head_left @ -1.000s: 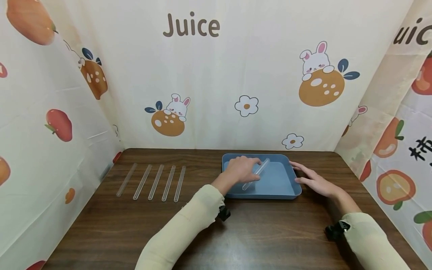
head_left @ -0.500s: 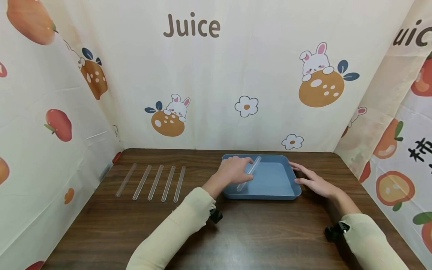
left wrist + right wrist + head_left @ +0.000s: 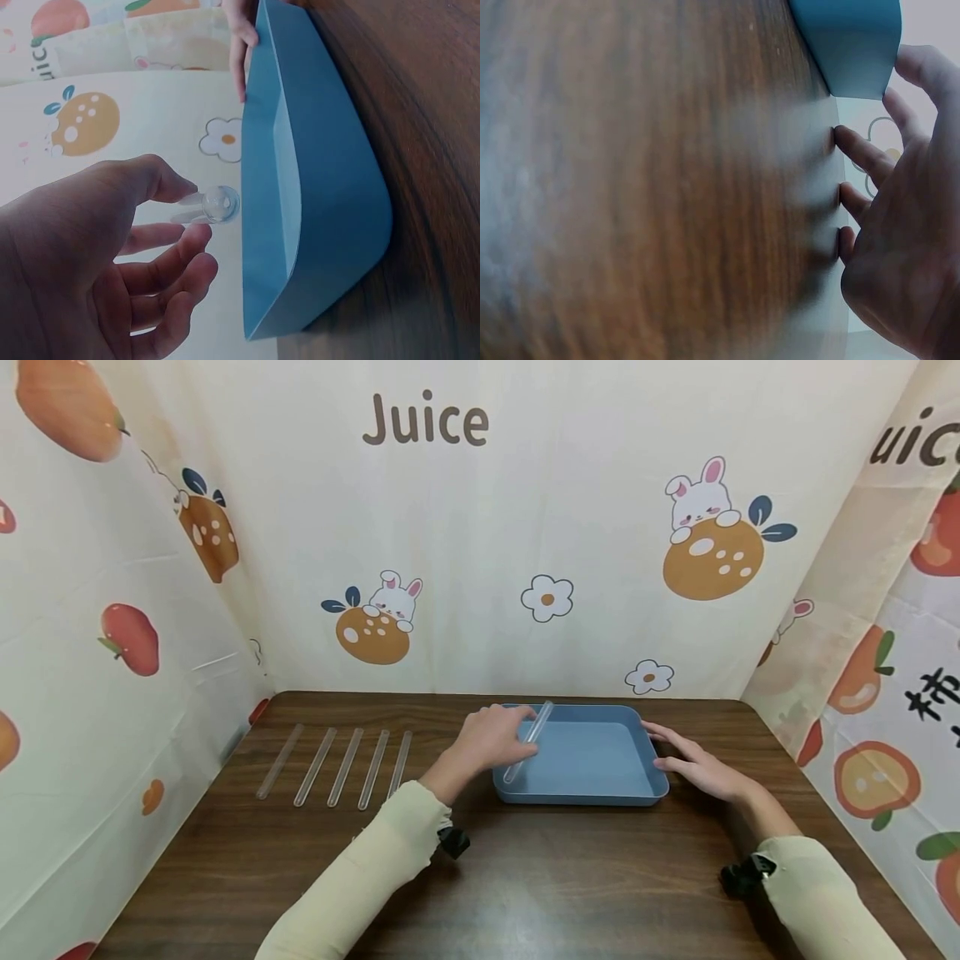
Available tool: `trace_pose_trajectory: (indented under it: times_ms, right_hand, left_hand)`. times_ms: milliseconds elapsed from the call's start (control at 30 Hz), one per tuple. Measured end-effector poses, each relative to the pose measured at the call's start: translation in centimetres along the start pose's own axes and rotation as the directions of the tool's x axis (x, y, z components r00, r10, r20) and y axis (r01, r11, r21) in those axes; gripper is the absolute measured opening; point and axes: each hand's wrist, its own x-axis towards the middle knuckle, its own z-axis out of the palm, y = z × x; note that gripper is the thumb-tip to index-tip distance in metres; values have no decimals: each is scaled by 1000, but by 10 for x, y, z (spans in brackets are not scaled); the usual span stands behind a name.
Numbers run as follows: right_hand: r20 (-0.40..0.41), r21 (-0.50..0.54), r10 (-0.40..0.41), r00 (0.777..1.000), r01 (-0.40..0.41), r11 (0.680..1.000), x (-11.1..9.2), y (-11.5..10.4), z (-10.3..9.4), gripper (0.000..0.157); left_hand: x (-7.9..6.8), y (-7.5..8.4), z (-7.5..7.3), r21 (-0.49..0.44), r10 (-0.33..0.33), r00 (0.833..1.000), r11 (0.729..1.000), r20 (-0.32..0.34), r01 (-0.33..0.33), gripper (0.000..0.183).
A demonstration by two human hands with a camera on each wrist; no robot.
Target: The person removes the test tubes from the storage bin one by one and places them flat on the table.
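My left hand (image 3: 483, 742) pinches a clear test tube (image 3: 542, 718) between thumb and fingers, over the left side of a blue rectangular tray (image 3: 600, 762). In the left wrist view, the rounded end of the tube points toward the camera, beside the tray wall; the other fingers are loosely bent. My right hand (image 3: 697, 766) rests at the tray's right edge with relaxed fingers. In the right wrist view, its thumb and index fingertip touch the tray's corner, and the other fingertips meet the table.
Several more clear tubes (image 3: 345, 768) lie in a slanted row on the left of the dark wooden table (image 3: 570, 877). A printed curtain (image 3: 480, 527) stands behind the table and along both sides. Each wrist carries a small black camera.
My left hand has moved left across the tray with the test tube still pinched, from near its middle to its left edge. The right hand and tray stay in place.
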Motion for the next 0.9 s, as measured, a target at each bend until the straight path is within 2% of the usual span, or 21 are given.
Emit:
trace_pose_trajectory:
  times_ms: [367,900]
  right_hand:
    - [-7,-1,3,1000,-3,1000,0,4,1,73]
    - [-7,-10,19,1000,-19,1000,-1,5,0,73]
  left_hand:
    - [-15,-25,-7,-30,-28,999,999,-39,27,50]
    - [-43,-70,-26,-37,-141,987,990,-75,139,50]
